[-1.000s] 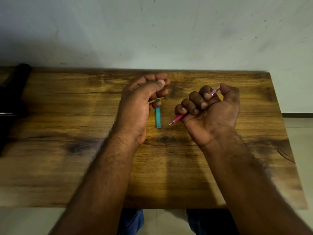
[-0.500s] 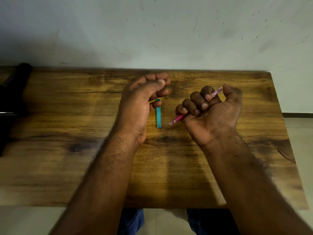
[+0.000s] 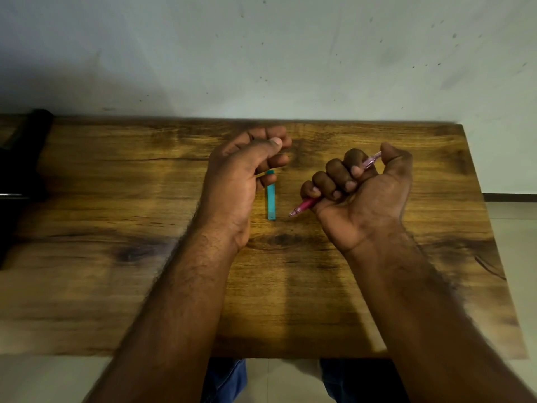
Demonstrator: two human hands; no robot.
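R hand fisted around pink pen, palm side up toward cam. All four fingers curled over the barrel, thumb at the clear rear end. Tip sticks out below the little finger, pointing down-left, just above or on the desk, can't tell which.

L hand on its side, fingers loosely curled, thumb over index. A thin yellowish sliver shows betw its fingers; can't tell what it is or whether it's pinched. Teal strip lies flat on desk betw the hands, long axis running away from cam, far end right at L little finger; contact unclear. Pen tip near strip's near end, not touching.

Black object at desk's far-left edge, well apart. Wall behind. Blue jeans below desk front edge.
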